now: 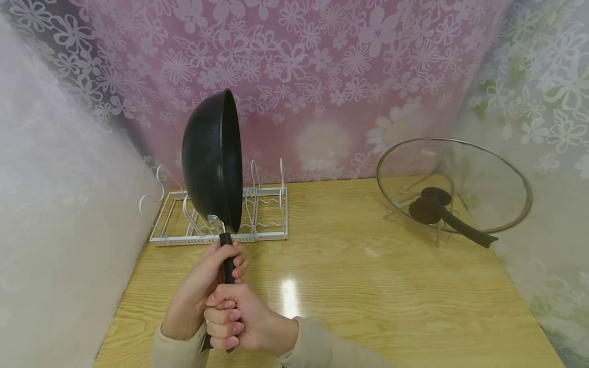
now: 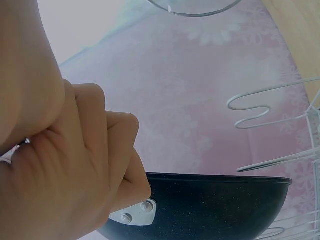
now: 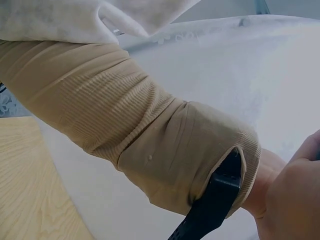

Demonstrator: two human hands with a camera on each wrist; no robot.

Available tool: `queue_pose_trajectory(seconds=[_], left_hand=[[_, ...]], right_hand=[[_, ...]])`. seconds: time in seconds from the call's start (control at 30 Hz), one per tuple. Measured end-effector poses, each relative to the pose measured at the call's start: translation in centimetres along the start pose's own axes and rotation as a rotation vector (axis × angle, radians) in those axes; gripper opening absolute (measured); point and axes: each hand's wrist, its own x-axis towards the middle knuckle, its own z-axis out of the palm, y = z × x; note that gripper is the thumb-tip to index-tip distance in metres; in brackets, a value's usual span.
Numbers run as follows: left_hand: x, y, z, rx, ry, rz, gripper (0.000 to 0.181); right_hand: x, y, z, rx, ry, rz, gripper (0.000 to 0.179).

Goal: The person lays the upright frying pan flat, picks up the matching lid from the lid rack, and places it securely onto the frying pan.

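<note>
A deep black wok (image 1: 202,158) stands on edge in the air, its handle (image 1: 228,268) pointing down toward me and its opening turned right. My left hand (image 1: 200,281) grips the upper part of the handle, just below the riveted metal bracket (image 1: 213,220). Below it, my right hand (image 1: 241,317) wraps its fingers round the lower handle, close against the left wrist. In the left wrist view, the left hand's curled fingers (image 2: 120,150) reach the bracket, and the wok's rim lies beyond. The right wrist view has mostly the sleeve (image 3: 165,145), with part of the hand at the right edge.
Behind the wok, a white wire rack (image 1: 271,236) with upright loops rests on the wooden table (image 1: 349,286). A glass lid (image 1: 529,197) with a metal rim and black handle leans on a small wire stand at the right. Flowered curtains (image 1: 317,76) enclose the table.
</note>
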Motion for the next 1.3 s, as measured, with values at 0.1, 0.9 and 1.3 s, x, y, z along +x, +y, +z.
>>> queue_pose_trajectory(seconds=[0.1, 0.9, 1.3], left_hand=[[-0.4, 0.2, 0.4, 0.017, 0.002, 0.012, 0.013], [-2.6, 1.5, 2.5, 0.02, -0.065, 0.062, 0.012], [-3.0, 1.8, 3.1, -0.007, -0.093, 0.07, 0.012]], right_hand=[[-0.3, 0.1, 0.3, -0.009, -0.016, 0.003, 0.037], [-1.9, 0.9, 2.8, -0.048, -0.006, 0.012, 0.037], [-2.2, 1.0, 3.4, -0.075, 0.003, -0.009, 0.037]])
